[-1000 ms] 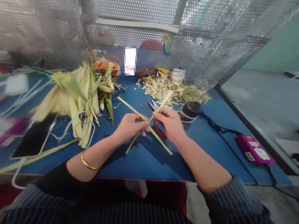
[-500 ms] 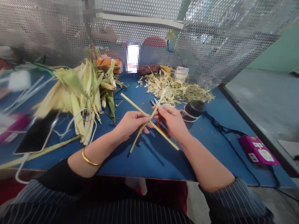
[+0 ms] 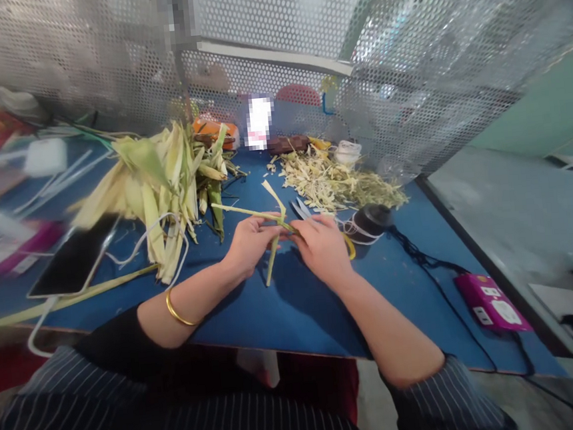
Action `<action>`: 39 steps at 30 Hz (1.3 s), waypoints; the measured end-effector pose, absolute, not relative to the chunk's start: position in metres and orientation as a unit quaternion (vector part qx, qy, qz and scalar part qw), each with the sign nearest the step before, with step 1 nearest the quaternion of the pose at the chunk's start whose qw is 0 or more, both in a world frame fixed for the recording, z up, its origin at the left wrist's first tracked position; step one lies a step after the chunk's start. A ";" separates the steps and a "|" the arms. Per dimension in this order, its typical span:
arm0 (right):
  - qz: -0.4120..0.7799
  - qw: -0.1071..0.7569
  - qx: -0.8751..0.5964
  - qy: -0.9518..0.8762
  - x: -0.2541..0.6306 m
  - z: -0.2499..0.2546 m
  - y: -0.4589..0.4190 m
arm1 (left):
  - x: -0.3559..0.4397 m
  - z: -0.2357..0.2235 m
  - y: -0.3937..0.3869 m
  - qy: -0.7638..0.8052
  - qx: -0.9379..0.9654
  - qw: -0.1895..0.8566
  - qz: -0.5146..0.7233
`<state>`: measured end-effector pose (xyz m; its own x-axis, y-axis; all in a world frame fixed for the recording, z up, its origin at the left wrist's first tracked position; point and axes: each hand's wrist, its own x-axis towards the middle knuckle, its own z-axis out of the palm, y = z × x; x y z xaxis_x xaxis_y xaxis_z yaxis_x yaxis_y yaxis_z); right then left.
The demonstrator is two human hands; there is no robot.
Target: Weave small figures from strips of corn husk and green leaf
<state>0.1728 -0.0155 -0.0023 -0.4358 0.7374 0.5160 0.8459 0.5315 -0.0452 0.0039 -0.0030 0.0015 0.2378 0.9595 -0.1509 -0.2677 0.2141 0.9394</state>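
Note:
Crossed corn husk strips (image 3: 246,210) are pinched between my two hands above the blue table. My left hand (image 3: 253,243) grips them at the crossing, with one end pointing left, one bent upward and one hanging down. Fingers of my right hand (image 3: 324,246) close on the strips just right of the crossing, hiding the part that runs under them. Behind my right hand lies a pair of scissors (image 3: 302,208), blades showing and handle mostly covered. A black spool-like thing (image 3: 373,218) wound with white string stands to its right.
A heap of corn husks (image 3: 156,186) lies at left, beside a phone (image 3: 74,257) on a white cable. Shredded husk pieces (image 3: 313,176) are spread at the back. At right sits a purple power strip (image 3: 492,301) with black cords. A perforated metal screen (image 3: 282,55) borders the table.
The strips were a flat straight X; now one is bent up at the crossing and another runs under my right fingers. My right hand has turned inward and moved lower over the crossing.

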 end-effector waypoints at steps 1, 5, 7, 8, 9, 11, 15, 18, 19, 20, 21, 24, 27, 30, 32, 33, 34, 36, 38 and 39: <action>-0.127 0.245 -0.470 -0.839 0.172 -0.003 -0.015 | 0.004 0.001 -0.003 0.408 0.410 0.674 0.460; -0.159 0.305 -0.478 -0.808 0.180 0.003 -0.013 | -0.001 0.005 -0.002 0.384 0.404 0.705 0.440; -0.156 0.343 -0.481 -0.791 0.187 0.007 -0.011 | -0.004 0.008 0.000 0.370 0.409 0.714 0.432; -0.153 0.352 -0.478 -0.790 0.189 0.008 -0.011 | -0.005 0.008 0.001 0.361 0.405 0.722 0.429; -0.150 0.352 -0.475 -0.793 0.190 0.008 -0.010 | -0.006 0.009 0.002 0.352 0.397 0.734 0.424; -0.150 0.338 -0.465 -0.804 0.192 0.009 -0.010 | -0.010 0.010 0.006 0.332 0.368 0.771 0.400; -0.156 0.314 -0.441 -0.826 0.191 0.010 -0.011 | -0.015 0.012 0.010 0.302 0.325 0.841 0.310; -0.169 0.313 -0.429 -0.830 0.190 0.012 -0.012 | -0.015 0.012 0.008 0.328 0.369 0.816 0.302; -0.176 0.310 -0.426 -0.832 0.189 0.013 -0.013 | -0.014 0.012 0.006 0.340 0.394 0.796 0.309; -0.182 0.304 -0.421 -0.835 0.188 0.013 -0.013 | -0.013 0.011 0.005 0.349 0.419 0.777 0.316; -0.186 0.296 -0.416 -0.839 0.187 0.013 -0.014 | -0.011 0.010 0.003 0.356 0.440 0.760 0.320; -0.183 0.273 -0.410 -0.851 0.183 0.013 -0.015 | -0.008 0.007 0.001 0.373 0.470 0.733 0.321; -0.191 0.263 -0.409 -0.853 0.179 0.011 -0.017 | -0.007 0.005 -0.001 0.389 0.498 0.701 0.331; -0.199 0.260 -0.401 -0.856 0.176 0.010 -0.018 | -0.007 0.003 -0.001 0.410 0.527 0.662 0.341; -0.189 0.261 -0.404 -0.856 0.175 0.009 -0.019 | -0.007 0.003 -0.001 0.415 0.538 0.650 0.340; -0.181 0.262 -0.407 -0.856 0.175 0.009 -0.020 | -0.007 0.003 -0.001 0.414 0.543 0.647 0.339; -0.174 0.262 -0.410 -0.856 0.176 0.010 -0.020 | -0.007 0.003 0.000 0.411 0.547 0.646 0.338; -0.159 0.262 -0.414 -0.857 0.177 0.011 -0.020 | -0.007 0.004 0.001 0.408 0.550 0.646 0.337; -0.137 0.264 -0.416 -0.859 0.180 0.013 -0.018 | -0.008 0.006 0.002 0.413 0.548 0.647 0.333; -0.117 0.266 -0.419 -0.860 0.182 0.014 -0.017 | -0.008 0.006 0.002 0.417 0.551 0.643 0.332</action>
<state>0.1818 -0.0167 0.0140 -0.5074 0.6585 0.5558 0.7828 0.6218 -0.0220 -0.0081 0.0023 0.0065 0.4322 0.8856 -0.1698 0.0318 0.1731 0.9844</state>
